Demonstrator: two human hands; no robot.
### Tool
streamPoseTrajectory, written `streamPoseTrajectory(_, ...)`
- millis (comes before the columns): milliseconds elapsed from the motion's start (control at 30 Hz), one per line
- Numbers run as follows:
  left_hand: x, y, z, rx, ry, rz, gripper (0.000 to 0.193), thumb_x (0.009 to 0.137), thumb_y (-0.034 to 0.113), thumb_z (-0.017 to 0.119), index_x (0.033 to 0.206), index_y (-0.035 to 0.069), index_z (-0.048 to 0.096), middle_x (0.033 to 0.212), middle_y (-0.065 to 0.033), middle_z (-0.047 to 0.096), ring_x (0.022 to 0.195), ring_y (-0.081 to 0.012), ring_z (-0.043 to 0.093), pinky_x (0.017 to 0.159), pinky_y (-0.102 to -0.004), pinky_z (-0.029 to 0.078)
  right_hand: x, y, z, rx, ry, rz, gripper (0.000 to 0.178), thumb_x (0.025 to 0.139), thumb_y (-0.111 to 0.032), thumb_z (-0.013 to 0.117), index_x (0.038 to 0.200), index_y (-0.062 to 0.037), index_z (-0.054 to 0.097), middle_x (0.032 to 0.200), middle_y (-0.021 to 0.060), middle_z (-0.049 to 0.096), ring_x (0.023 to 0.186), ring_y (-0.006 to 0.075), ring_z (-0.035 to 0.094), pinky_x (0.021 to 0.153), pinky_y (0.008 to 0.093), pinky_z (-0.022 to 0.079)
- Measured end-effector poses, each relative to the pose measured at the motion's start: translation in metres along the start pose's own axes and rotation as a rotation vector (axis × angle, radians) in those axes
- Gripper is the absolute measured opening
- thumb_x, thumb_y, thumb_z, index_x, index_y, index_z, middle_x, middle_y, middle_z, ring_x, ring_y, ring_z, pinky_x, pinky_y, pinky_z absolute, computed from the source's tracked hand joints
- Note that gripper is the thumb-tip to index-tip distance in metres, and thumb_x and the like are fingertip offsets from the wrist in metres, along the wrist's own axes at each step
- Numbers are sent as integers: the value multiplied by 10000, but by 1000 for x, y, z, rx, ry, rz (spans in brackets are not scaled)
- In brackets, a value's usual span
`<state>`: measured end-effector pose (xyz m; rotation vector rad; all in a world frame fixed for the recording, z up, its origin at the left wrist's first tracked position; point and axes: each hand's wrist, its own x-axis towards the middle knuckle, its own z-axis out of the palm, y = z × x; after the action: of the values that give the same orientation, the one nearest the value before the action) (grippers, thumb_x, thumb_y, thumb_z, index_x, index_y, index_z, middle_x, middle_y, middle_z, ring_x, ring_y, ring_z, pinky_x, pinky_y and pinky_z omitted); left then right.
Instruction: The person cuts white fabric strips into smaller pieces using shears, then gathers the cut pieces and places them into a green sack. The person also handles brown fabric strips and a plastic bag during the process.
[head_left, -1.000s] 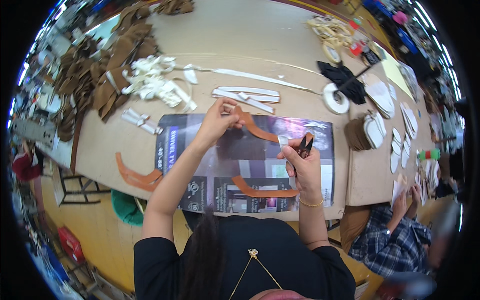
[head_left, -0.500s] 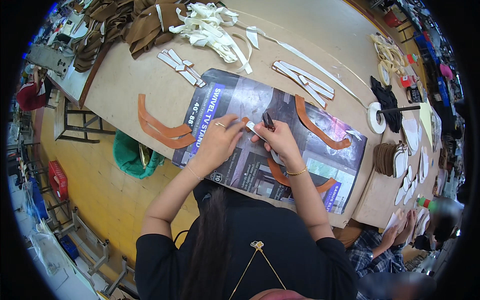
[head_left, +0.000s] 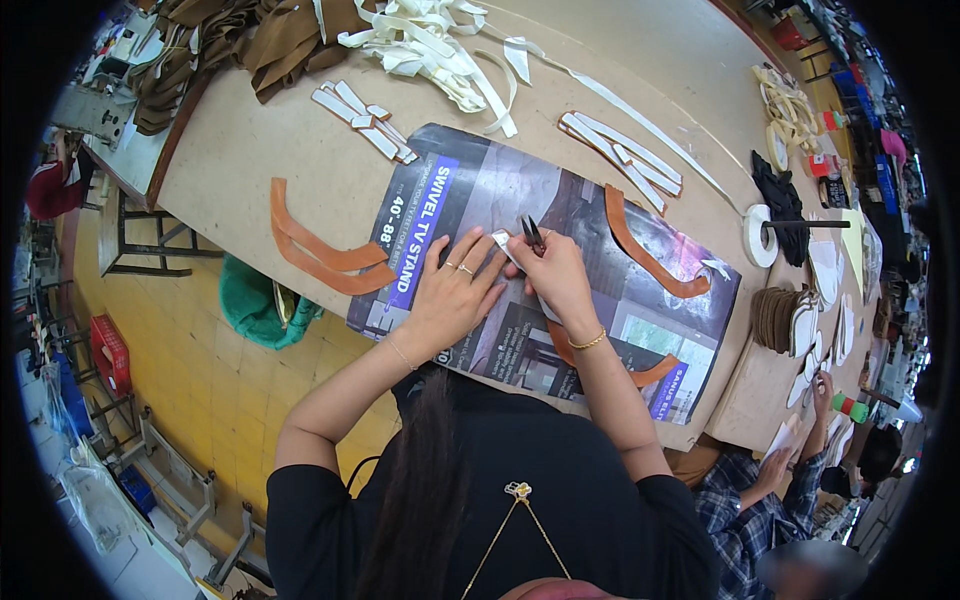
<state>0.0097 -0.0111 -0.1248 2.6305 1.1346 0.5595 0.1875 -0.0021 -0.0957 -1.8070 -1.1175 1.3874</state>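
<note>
On a dark printed cardboard sheet (head_left: 480, 165), my left hand (head_left: 455, 295) lies flat with its fingers spread. Its fingertips reach the edge of a small white piece (head_left: 502, 238). My right hand (head_left: 555, 280) is closed around a pair of dark snips (head_left: 533, 233), whose two points stick out past the fingers. The thumb and fingertips of that hand press at the white piece too. A curved brown leather strip (head_left: 655, 371) runs partly beneath my right wrist. More strips lie on either side: a pair on the left (head_left: 325, 262) and one on the right (head_left: 645, 250).
White-faced strips with brown edges lie in a left bunch (head_left: 362, 118) and a right bunch (head_left: 625, 155). Behind are white tape (head_left: 430, 55) and brown pieces (head_left: 290, 45). A tape roll (head_left: 760, 236) stands right. A co-worker's hands (head_left: 775, 470) handle pieces. A green bin (head_left: 250, 310) stands below left.
My left hand has come down flat, its fingers spreading toward the white piece. My right hand has shifted slightly, still holding the snips. One of the co-worker's hands has reached farther out.
</note>
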Motion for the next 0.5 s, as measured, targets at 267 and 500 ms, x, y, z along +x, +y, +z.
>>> streamPoseTrajectory(267,0,-1,-1,-17,6,-1,424,856,233,685,1231,53,602,1320,-108,524,1326,-267,427,1076,-492,274,2,-8,-4,-86,9,29,253,890,-236,631,861,11,672,636,67,668,440,81,525,436,251,414)
streamPoseTrajectory(500,-2,-3,-4,-108,6,-28,421,836,198,703,1215,53,591,1334,-113,528,1328,-267,437,1084,-485,274,7,-3,-7,-76,-17,65,286,877,-251,620,846,30,663,632,81,675,445,110,559,451,266,448)
